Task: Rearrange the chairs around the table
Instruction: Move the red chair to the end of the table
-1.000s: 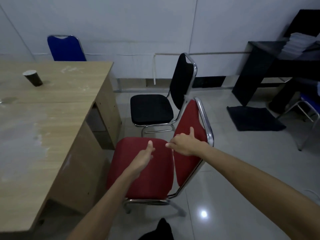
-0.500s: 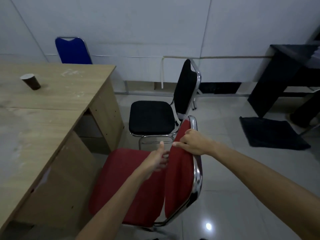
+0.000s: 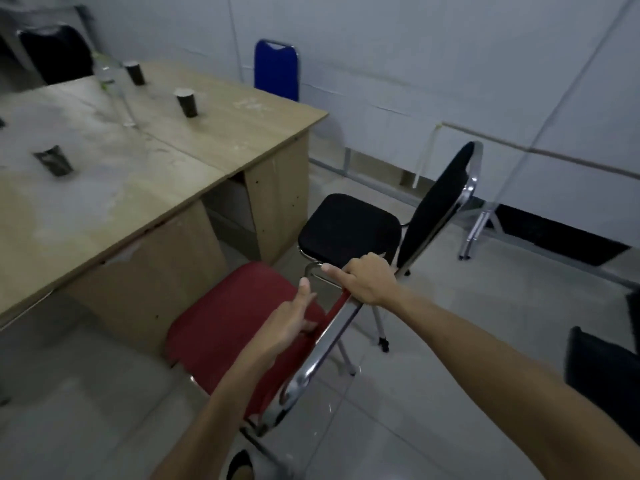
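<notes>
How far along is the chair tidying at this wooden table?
Partly done. The black padded chair already faces the light wooden table at its corner. In hand: the red padded chair, right hand holding the backrest top, left hand gripping lower. Left: tucking it in; the blue chair looks placed.

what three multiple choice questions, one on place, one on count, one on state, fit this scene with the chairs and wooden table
1. Where is the black padded chair?
A. just beyond the red padded chair
B. on top of the wooden table
C. lying flat on the floor

2. How many dark paper cups stand on the table?
A. one
B. three
C. six

3. What is the right hand doing?
A. hanging free
B. gripping the red chair's chrome backrest frame
C. holding a cup

Answers: 1 A, it stands upright beyond the red chair, near the table corner. 2 B, cups show at and. 3 B, its fingers curl round the frame's top.
</notes>
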